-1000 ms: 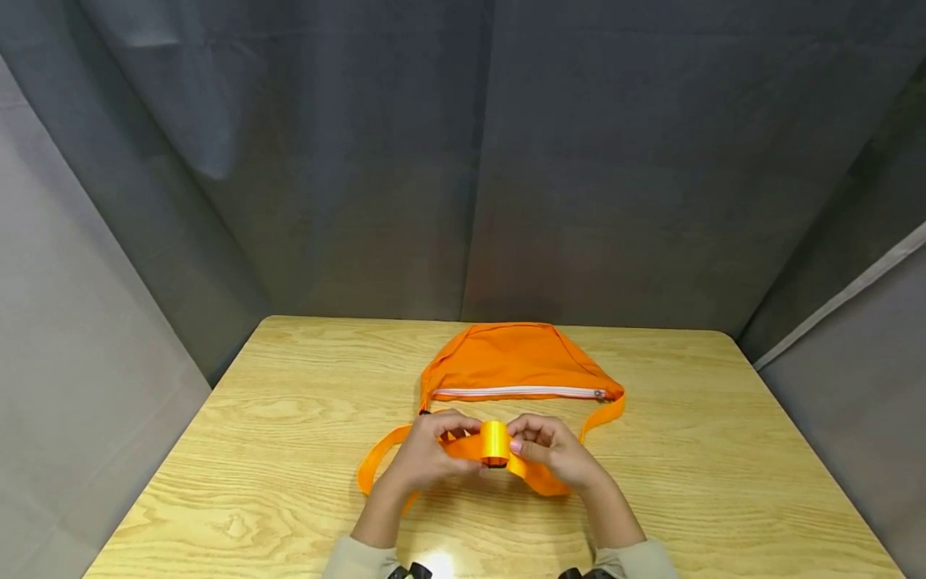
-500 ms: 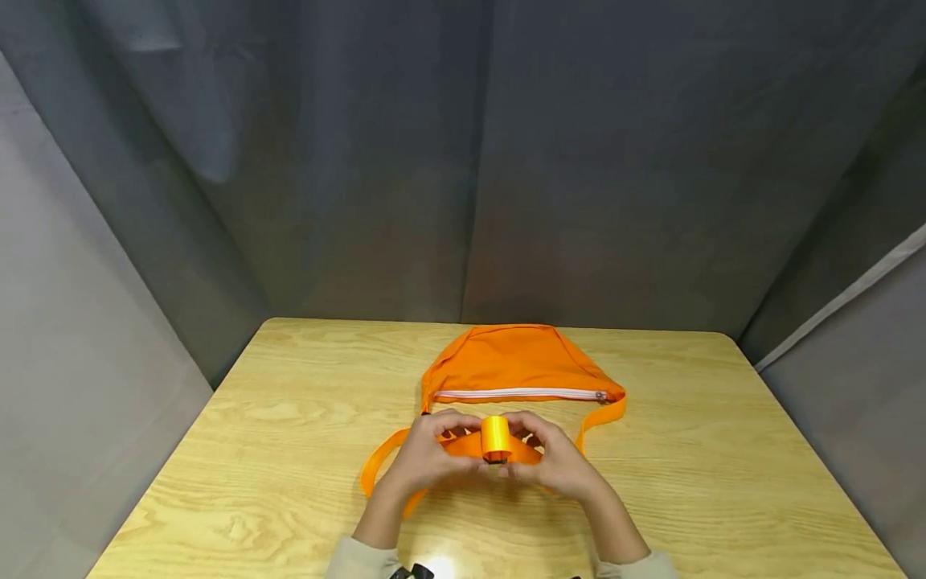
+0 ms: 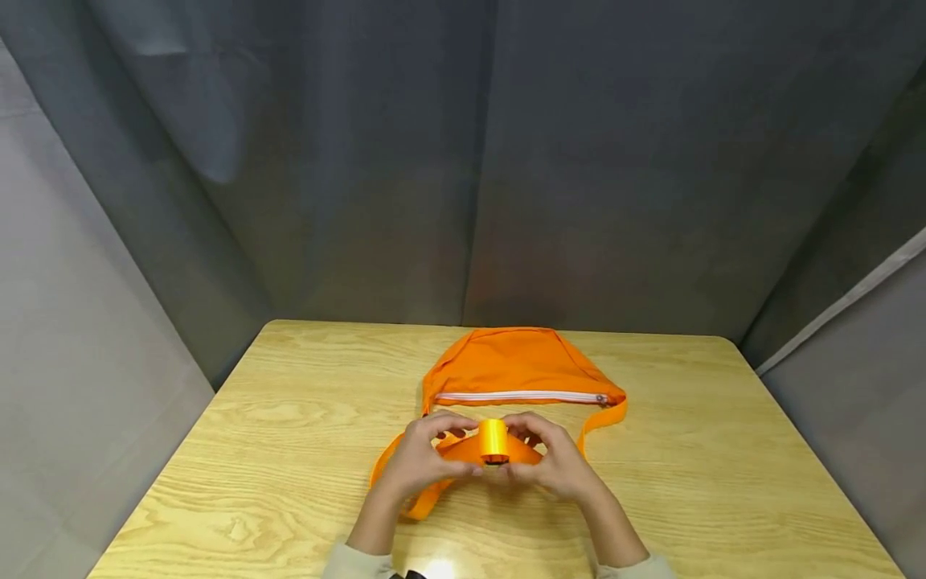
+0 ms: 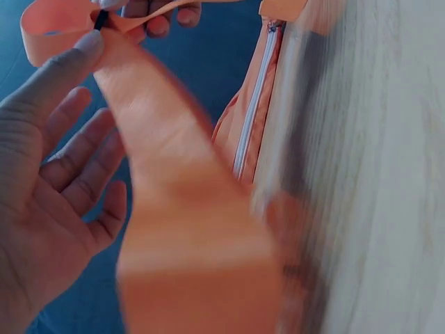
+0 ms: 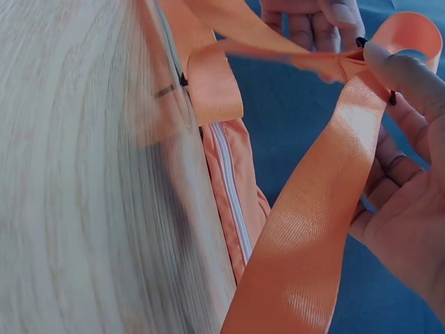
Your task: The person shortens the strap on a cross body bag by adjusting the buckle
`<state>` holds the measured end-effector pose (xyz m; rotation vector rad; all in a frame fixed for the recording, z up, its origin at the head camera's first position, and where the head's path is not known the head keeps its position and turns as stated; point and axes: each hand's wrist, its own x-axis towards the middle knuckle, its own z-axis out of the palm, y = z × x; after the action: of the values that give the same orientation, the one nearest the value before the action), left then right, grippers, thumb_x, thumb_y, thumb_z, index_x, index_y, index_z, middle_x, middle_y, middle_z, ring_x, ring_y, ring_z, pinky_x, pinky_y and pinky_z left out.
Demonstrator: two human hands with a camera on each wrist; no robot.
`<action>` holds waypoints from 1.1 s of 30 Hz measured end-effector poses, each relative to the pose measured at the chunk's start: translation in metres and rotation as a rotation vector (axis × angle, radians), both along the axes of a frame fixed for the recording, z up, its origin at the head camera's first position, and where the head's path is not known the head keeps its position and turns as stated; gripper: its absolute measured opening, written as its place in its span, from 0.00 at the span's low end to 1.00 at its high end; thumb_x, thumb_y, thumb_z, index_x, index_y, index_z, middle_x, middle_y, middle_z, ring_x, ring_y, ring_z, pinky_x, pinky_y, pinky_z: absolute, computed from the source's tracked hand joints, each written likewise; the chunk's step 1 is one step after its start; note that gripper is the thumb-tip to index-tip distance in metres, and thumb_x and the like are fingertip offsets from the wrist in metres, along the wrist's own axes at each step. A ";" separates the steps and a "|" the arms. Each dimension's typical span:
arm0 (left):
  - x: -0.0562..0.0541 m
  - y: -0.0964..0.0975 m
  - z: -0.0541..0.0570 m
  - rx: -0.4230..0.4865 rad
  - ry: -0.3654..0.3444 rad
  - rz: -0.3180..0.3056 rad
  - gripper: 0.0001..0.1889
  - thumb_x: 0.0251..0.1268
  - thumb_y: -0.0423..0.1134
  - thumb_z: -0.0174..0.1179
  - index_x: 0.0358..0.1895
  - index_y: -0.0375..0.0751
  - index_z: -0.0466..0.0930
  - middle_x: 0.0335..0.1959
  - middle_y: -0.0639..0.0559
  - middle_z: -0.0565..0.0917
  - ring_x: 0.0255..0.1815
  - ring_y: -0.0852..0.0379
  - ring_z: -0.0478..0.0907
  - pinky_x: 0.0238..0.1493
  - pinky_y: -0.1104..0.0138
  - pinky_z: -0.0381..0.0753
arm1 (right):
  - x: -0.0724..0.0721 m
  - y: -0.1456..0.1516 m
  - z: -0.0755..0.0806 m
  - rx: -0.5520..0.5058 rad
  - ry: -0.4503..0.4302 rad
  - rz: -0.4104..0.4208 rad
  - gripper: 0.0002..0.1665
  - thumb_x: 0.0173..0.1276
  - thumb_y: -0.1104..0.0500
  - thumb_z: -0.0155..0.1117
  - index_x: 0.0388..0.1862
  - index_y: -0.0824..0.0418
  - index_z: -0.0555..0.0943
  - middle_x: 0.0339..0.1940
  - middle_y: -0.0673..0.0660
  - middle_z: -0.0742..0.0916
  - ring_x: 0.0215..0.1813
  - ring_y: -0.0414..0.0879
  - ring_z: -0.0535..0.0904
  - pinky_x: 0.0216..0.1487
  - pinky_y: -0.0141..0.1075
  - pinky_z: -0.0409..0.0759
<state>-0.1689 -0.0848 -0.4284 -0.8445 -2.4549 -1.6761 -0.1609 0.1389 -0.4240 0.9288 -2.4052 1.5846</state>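
Observation:
An orange waist bag (image 3: 517, 363) lies toward the back of the table, its white zipper (image 3: 521, 396) facing me. Its webbing strap (image 5: 306, 202) comes forward to both hands. Between them a loop of strap (image 3: 494, 438) stands up from a small black slide buckle (image 5: 361, 43), mostly covered by fingers. My left hand (image 3: 419, 458) pinches the buckle's left side, thumb in front and fingers behind. My right hand (image 3: 555, 462) pinches the right side in the same way. In the left wrist view the strap (image 4: 160, 139) hangs down from the buckle in a broad band.
The wooden table (image 3: 289, 402) has rounded back corners. Dark grey curtains (image 3: 362, 161) rise behind it, with lighter panels (image 3: 87, 322) at the sides. A slack bend of strap (image 3: 427, 503) droops by my left wrist.
My right hand has shifted from pinching the strap beside the loop to holding the buckle's right side. The slack strap near my left wrist has moved inward. The bag stays put.

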 end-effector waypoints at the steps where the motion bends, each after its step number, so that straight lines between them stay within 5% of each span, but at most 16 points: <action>1: -0.002 -0.001 -0.006 -0.001 -0.004 0.017 0.23 0.40 0.31 0.75 0.46 0.38 0.82 0.42 0.46 0.82 0.41 0.44 0.77 0.43 0.47 0.71 | 0.000 0.000 0.000 -0.004 -0.001 -0.008 0.28 0.44 0.75 0.72 0.47 0.68 0.77 0.35 0.55 0.82 0.34 0.56 0.75 0.35 0.42 0.76; 6: -0.011 -0.008 -0.035 -0.029 -0.046 0.092 0.19 0.44 0.35 0.74 0.44 0.44 0.82 0.40 0.49 0.82 0.38 0.48 0.78 0.43 0.52 0.71 | 0.001 0.001 0.000 -0.024 -0.013 -0.024 0.28 0.44 0.75 0.73 0.47 0.67 0.77 0.35 0.55 0.82 0.34 0.55 0.75 0.35 0.42 0.76; 12: -0.014 -0.010 -0.050 -0.114 -0.112 0.103 0.17 0.47 0.39 0.72 0.44 0.45 0.83 0.39 0.57 0.80 0.35 0.59 0.76 0.38 0.64 0.75 | -0.001 0.000 -0.002 -0.064 -0.010 0.008 0.27 0.46 0.74 0.73 0.48 0.67 0.77 0.36 0.55 0.82 0.34 0.56 0.75 0.36 0.41 0.75; 24: -0.017 -0.019 -0.053 -0.107 -0.106 0.108 0.14 0.51 0.31 0.69 0.43 0.43 0.83 0.34 0.56 0.82 0.29 0.61 0.76 0.33 0.69 0.77 | -0.019 0.010 -0.033 -0.116 0.001 0.007 0.28 0.49 0.68 0.74 0.51 0.61 0.77 0.37 0.52 0.82 0.36 0.48 0.75 0.37 0.38 0.74; 33: -0.015 -0.041 -0.045 -0.114 -0.128 0.087 0.07 0.56 0.29 0.64 0.37 0.42 0.82 0.32 0.54 0.82 0.31 0.58 0.76 0.33 0.68 0.77 | -0.012 0.015 -0.025 -0.101 -0.002 -0.038 0.28 0.45 0.72 0.74 0.48 0.66 0.77 0.35 0.55 0.82 0.35 0.49 0.75 0.35 0.39 0.74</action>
<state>-0.1837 -0.1253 -0.4733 -0.6488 -2.6522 -1.6222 -0.1728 0.1540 -0.4490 0.8585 -2.3060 1.6768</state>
